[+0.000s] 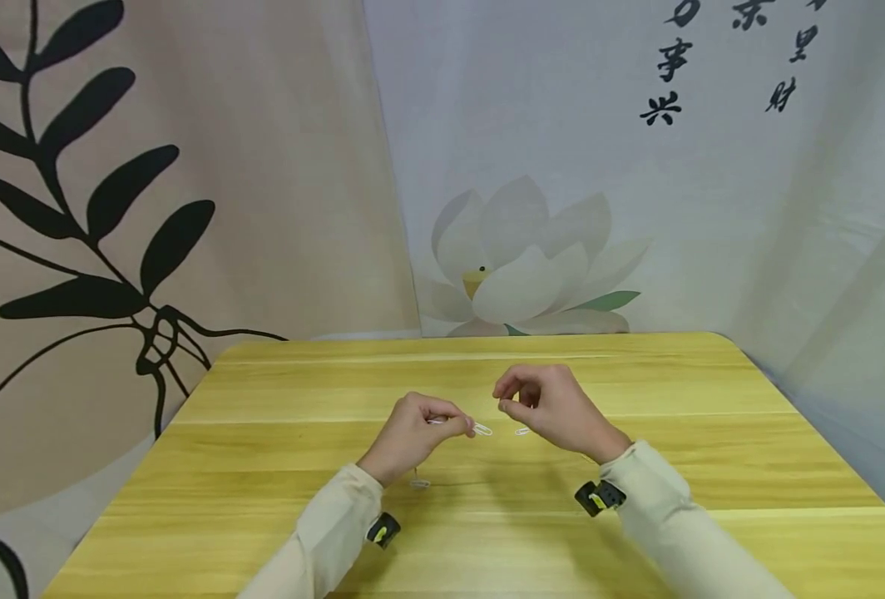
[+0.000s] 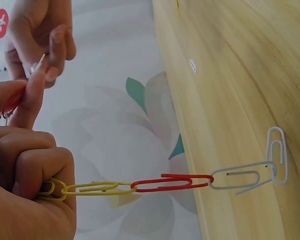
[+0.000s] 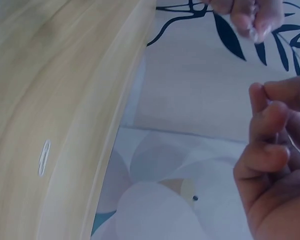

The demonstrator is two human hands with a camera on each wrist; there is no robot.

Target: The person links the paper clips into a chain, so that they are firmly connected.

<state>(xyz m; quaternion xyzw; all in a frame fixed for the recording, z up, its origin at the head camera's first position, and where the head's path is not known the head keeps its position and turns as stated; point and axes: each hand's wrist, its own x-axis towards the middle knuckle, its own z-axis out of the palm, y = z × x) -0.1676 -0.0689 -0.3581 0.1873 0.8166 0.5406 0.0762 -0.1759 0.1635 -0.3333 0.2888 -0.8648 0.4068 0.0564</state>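
My left hand pinches a white paper clip between thumb and forefinger; its looped end sticks out towards the right. In the left wrist view a red paper clip shows at the same fingertips. From under the curled fingers runs a hanging chain: yellow paper clips, a red one, then white ones, the last close to the tabletop. Just right of the pinched clip my right hand is raised, its thumb and forefinger loosely bent near each other, nothing visible between them.
A loose white paper clip lies on the wooden table, below the right hand. Something small and yellow lies farther along the tabletop. Behind the table's far edge hangs a printed curtain.
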